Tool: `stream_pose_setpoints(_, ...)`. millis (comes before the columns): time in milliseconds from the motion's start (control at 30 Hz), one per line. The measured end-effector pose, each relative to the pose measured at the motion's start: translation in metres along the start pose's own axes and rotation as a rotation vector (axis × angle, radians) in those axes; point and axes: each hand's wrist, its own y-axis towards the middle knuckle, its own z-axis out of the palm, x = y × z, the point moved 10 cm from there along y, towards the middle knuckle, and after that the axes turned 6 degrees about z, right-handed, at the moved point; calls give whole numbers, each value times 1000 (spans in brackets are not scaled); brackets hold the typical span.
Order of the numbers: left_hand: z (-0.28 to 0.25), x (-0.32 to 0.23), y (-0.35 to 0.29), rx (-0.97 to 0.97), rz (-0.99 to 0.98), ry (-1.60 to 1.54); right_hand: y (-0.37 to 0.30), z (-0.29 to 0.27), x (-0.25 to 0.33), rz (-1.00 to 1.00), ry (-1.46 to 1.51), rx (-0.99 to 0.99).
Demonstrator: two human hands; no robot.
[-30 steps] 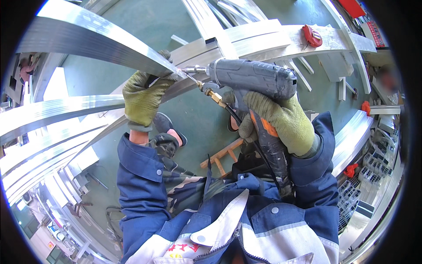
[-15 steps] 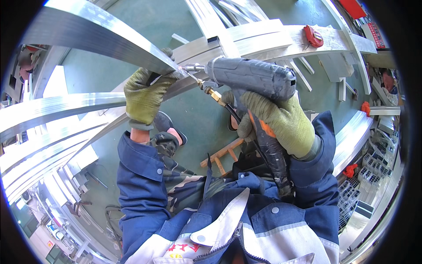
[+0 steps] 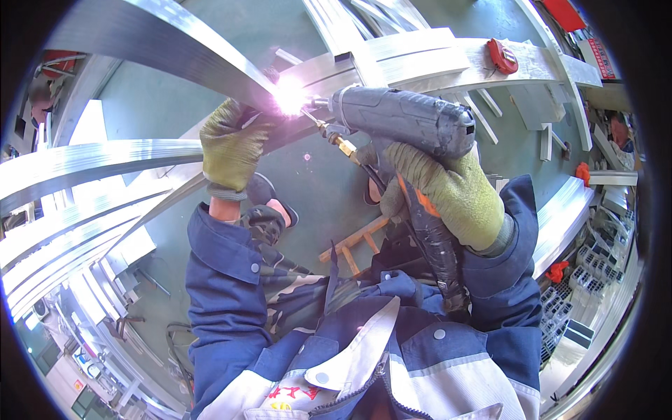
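Observation:
My right hand (image 3: 455, 199), in a yellow-green glove, is wrapped round the handle of a dark grey welding gun (image 3: 399, 119). A brass-fitted wire guide (image 3: 343, 143) runs below its nozzle. A bright white-violet glare (image 3: 290, 96) burns at the nozzle tip and hides the spot where it meets the metal. My gloved left hand (image 3: 234, 143) is closed at the end of a long silvery metal bar (image 3: 175, 49) that slants in from the upper left; its fingertips are partly hidden behind the metal. Another metal bar (image 3: 105, 164) passes just left of this hand.
A red tape measure (image 3: 502, 56) lies on a pale metal beam (image 3: 420, 63) beyond the gun. Several silvery bars (image 3: 77, 231) are stacked at the left. A small wooden stool (image 3: 357, 245) stands on the green floor by my feet. Plastic crates (image 3: 570, 308) are at the right.
A bright arc-like glare has appeared at the nozzle tip, where the bar end showed before. Both hands keep nearly the same place and grip.

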Motion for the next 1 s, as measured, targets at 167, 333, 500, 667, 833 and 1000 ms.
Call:
stream_pose_setpoints(167,3,-6,-1,-40,-12,-39,0,0,-2,10,-25,1)
stream_pose_setpoints(333,-1,-2,-1,-6,54,-26,-2,-2,-6,34,-24,-10)
stream_pose_setpoints(500,-4,2,-2,-20,21,11,-4,-1,-4,5,-28,11)
stream_pose_setpoints(667,1,-4,0,-9,33,10,-7,-4,-8,29,-33,9)
stream_pose_setpoints(833,-4,3,-1,-16,15,6,-10,-3,-7,45,-26,3)
stream_pose_setpoints(1000,-5,9,1,-15,4,-15,-14,-3,-9,47,-27,-1)
